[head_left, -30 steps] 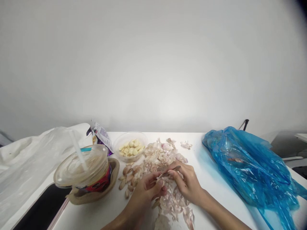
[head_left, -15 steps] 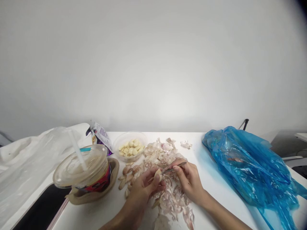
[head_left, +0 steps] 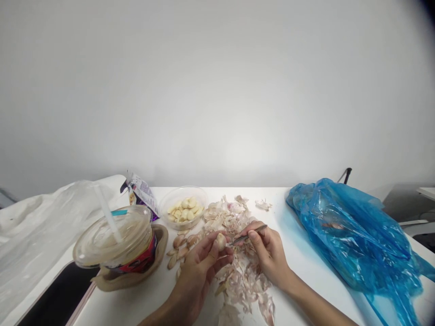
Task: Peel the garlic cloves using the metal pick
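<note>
Between the thumb and fingers of my left hand (head_left: 200,265) is a garlic clove (head_left: 221,242), pale and turned toward the right. My right hand (head_left: 267,251) pinches a thin metal tool (head_left: 250,234), perhaps a small knife, its tip pointing left close to the clove. Whether the tip touches it I cannot tell. Beneath both hands spreads a heap of papery garlic skins (head_left: 243,280). Several unpeeled cloves (head_left: 181,251) lie left of the heap. Behind them, a clear plastic bowl (head_left: 163,199) holds peeled cloves (head_left: 186,210).
On the left, a lidded drink cup (head_left: 136,260) with a straw sits in a brown cardboard holder (head_left: 161,246), beside a dark phone (head_left: 56,294). A snack packet (head_left: 142,190) leans behind it. Clear plastic (head_left: 44,226) covers the far left. A blue plastic bag (head_left: 353,240) lies at right.
My left hand has shifted slightly left and turned the clove more upright. The tool in my right hand has drawn a little away from my left fingers and shows more.
</note>
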A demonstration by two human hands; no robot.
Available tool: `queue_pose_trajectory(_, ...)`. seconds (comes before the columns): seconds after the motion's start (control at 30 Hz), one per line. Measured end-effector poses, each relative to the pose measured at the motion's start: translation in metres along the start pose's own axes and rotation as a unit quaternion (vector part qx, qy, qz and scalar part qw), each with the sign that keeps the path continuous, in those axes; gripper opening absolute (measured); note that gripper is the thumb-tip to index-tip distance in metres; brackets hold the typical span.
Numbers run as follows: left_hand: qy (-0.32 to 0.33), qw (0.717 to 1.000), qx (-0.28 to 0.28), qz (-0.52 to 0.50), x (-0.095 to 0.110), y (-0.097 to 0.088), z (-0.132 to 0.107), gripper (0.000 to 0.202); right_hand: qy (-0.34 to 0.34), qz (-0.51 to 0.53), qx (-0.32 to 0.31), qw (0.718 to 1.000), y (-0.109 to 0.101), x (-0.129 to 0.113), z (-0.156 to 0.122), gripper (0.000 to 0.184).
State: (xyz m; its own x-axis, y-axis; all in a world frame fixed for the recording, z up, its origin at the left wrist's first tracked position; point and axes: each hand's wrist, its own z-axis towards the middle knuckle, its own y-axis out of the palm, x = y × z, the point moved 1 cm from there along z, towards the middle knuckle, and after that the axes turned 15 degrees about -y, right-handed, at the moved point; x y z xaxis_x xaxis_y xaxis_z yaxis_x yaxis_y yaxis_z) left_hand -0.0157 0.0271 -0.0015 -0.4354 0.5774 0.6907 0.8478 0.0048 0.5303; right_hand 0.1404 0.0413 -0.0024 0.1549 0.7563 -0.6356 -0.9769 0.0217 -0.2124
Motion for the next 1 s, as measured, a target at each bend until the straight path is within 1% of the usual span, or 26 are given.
queue_pose_trajectory(0.13,-0.024,1.0,0.009,-0.006,-0.0004,-0.0009,-0.0005,0.023,0.005,0.001,0.011,1.0,0.0003,0.0009,-0.0004,0.021)
queue_pose_trajectory(0.2,-0.031,0.999,0.003,-0.008,-0.0013,-0.0021,-0.0003,0.024,0.008,0.001,0.016,1.0,0.0006,0.0014,-0.0003,0.02)
queue_pose_trajectory(0.33,-0.022,0.999,-0.024,-0.014,-0.0026,-0.0033,0.0004,0.023,0.015,0.0,0.018,1.0,0.0009,0.0012,0.0004,0.019)
queue_pose_trajectory(0.47,-0.019,1.0,-0.019,-0.011,-0.0015,-0.0016,-0.0001,0.02,0.017,0.0,0.014,1.0,0.0001,-0.0002,0.0005,0.018)
queue_pose_trajectory(0.6,-0.002,0.999,-0.031,-0.012,0.0004,0.0007,-0.001,0.02,0.02,-0.005,-0.001,1.0,-0.0005,-0.002,0.0009,0.019)
queue_pose_trajectory(0.77,0.006,0.999,-0.032,-0.022,0.0007,-0.0004,0.001,0.02,0.021,-0.011,-0.013,1.0,0.0001,-0.0042,0.0022,0.02)
queue_pose_trajectory(0.87,0.015,0.999,-0.036,-0.027,0.0001,-0.002,0.0036,0.018,0.022,0.005,-0.004,1.0,0.0002,-0.0049,0.0019,0.02)
queue_pose_trajectory(1.0,0.018,0.999,-0.017,-0.041,-0.0004,-0.0041,0.0076,0.016,0.025,0.005,0.012,1.0,-0.0008,-0.0045,0.0005,0.018)
